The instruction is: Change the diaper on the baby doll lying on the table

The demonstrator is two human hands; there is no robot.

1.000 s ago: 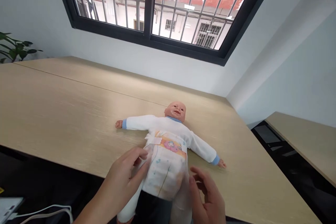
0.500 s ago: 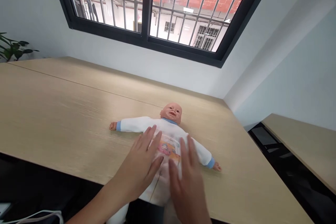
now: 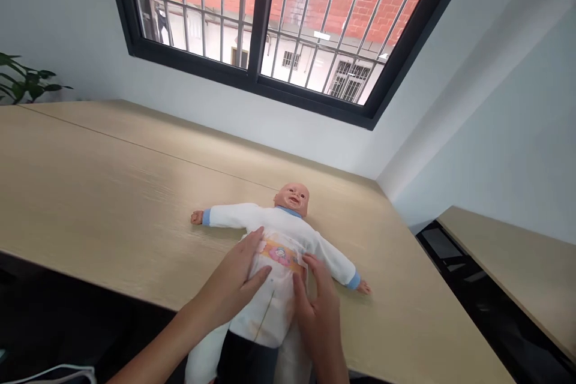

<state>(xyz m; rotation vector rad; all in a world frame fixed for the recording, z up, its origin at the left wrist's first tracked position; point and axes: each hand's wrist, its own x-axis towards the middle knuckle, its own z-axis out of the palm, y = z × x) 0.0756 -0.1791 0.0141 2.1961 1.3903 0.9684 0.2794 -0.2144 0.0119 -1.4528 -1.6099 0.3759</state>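
A baby doll [image 3: 284, 229] lies on its back on a pale wood-grain table [image 3: 112, 192], head away from me and arms spread. It wears a white long-sleeved top with blue cuffs and a white diaper [image 3: 270, 306] with a colourful printed waistband. My left hand [image 3: 231, 284] rests flat against the diaper's left side, holding nothing. On the opposite side, my right hand [image 3: 318, 312] has its thumb and fingers closed on the diaper's edge below the waistband. The doll's white-clad legs hang past the table's near edge, partly hidden by my hands.
A barred window [image 3: 270, 30] in a black frame fills the wall above the table. A green potted plant [image 3: 22, 84] shows at the far left. A second table [image 3: 504, 264] stands at the right beyond a dark gap. A white cable [image 3: 54, 375] lies at the bottom left.
My hands have moved from spread flat over the doll's middle down onto the diaper's sides. My right hand's fingers have closed in on its edge. The view has tilted slightly.
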